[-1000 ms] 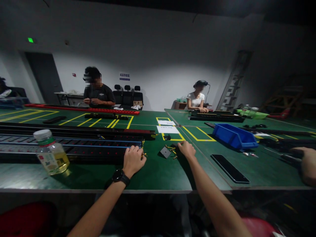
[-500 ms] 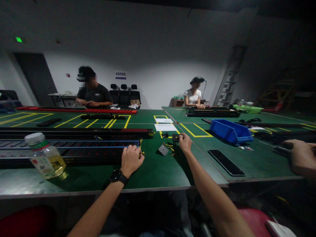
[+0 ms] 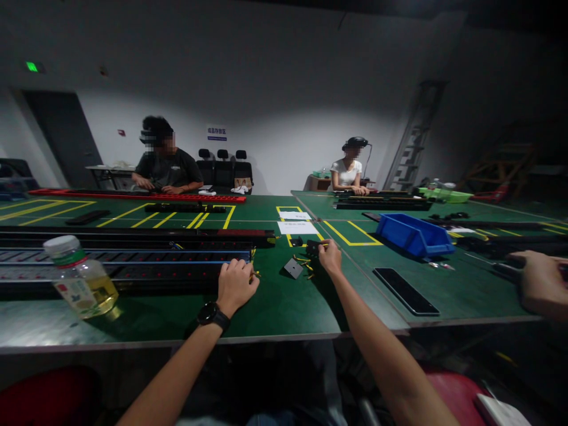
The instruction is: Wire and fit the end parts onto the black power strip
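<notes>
My left hand (image 3: 237,285), with a black watch on its wrist, rests by the near end of the long black rails (image 3: 168,277). Its fingers are curled, and a yellow-tipped wire (image 3: 256,274) sticks out at the thumb and index finger. Farther right my right hand (image 3: 329,258) is closed at the edge of a small dark square plate (image 3: 313,248), which looks tilted. A bit of yellow shows at those fingertips. Between the hands lie a grey square plate (image 3: 293,269) with a centre hole and several loose yellow-ended wires (image 3: 309,273).
A drink bottle (image 3: 82,278) stands at left. On the right are a phone (image 3: 405,291), a blue bin (image 3: 415,236) and another person's hand (image 3: 541,281). White papers (image 3: 296,228) lie beyond my hands. Two people (image 3: 166,168) sit across the green table (image 3: 275,316).
My right hand has shifted slightly left, and the dark plate has turned, with yellow now showing at the fingertips. My left hand stays in place. The co-worker at far left has moved their hands.
</notes>
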`<control>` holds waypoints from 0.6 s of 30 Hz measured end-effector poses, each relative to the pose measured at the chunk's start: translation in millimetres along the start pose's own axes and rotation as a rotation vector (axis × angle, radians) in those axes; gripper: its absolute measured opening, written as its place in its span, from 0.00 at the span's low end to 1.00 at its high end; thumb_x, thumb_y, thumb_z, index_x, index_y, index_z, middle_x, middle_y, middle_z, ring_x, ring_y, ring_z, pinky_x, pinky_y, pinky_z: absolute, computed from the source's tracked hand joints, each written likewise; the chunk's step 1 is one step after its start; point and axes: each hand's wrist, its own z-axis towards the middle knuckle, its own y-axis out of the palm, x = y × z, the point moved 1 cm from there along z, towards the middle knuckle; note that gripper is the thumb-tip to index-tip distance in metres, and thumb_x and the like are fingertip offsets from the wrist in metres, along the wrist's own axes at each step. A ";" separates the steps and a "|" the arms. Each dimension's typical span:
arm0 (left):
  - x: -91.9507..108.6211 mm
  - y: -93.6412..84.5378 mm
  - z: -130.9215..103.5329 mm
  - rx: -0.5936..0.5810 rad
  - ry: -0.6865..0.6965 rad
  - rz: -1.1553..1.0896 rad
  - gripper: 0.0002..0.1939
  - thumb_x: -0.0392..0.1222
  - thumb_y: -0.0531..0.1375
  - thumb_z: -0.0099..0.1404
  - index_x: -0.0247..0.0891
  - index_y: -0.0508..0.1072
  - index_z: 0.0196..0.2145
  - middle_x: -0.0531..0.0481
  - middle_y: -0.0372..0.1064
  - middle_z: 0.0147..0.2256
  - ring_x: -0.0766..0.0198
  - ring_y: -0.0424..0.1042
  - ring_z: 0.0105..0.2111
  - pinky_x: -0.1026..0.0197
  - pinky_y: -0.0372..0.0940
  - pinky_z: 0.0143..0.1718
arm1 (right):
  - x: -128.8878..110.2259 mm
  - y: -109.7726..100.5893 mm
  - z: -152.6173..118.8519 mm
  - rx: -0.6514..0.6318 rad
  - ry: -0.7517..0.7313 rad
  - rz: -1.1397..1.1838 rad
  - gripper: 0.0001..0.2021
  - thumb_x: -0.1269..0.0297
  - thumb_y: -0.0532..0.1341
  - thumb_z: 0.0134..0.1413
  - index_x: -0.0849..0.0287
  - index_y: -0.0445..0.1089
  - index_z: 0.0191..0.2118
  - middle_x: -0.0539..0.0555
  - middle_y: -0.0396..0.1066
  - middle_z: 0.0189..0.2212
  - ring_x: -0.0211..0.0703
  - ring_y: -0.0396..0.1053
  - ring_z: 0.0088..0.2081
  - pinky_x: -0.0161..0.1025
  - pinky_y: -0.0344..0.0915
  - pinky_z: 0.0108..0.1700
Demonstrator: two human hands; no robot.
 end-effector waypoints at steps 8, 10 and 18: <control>-0.7 -0.2 -0.3 0.004 0.003 -0.013 0.08 0.42 0.57 0.67 0.40 0.75 0.33 0.44 0.75 0.37 0.50 0.69 0.42 0.48 0.57 0.42 | 3.6 4.6 3.6 -0.042 0.014 -0.023 0.16 0.64 0.55 0.67 0.60 0.73 0.55 0.63 0.79 0.48 0.51 0.75 0.48 0.40 0.62 0.47; -0.8 0.3 -0.1 0.006 0.003 -0.018 0.07 0.42 0.58 0.67 0.40 0.74 0.33 0.44 0.75 0.37 0.50 0.69 0.42 0.49 0.57 0.42 | 4.5 6.1 4.4 -0.050 0.003 -0.029 0.16 0.64 0.55 0.67 0.60 0.73 0.55 0.63 0.79 0.47 0.50 0.75 0.48 0.39 0.63 0.46; -0.7 1.9 0.6 0.019 0.001 -0.009 0.07 0.41 0.58 0.66 0.40 0.75 0.33 0.44 0.75 0.36 0.49 0.70 0.42 0.49 0.57 0.41 | 10.1 13.0 4.0 -0.085 -0.101 -0.129 0.17 0.62 0.54 0.68 0.55 0.72 0.57 0.61 0.79 0.46 0.54 0.76 0.47 0.42 0.65 0.44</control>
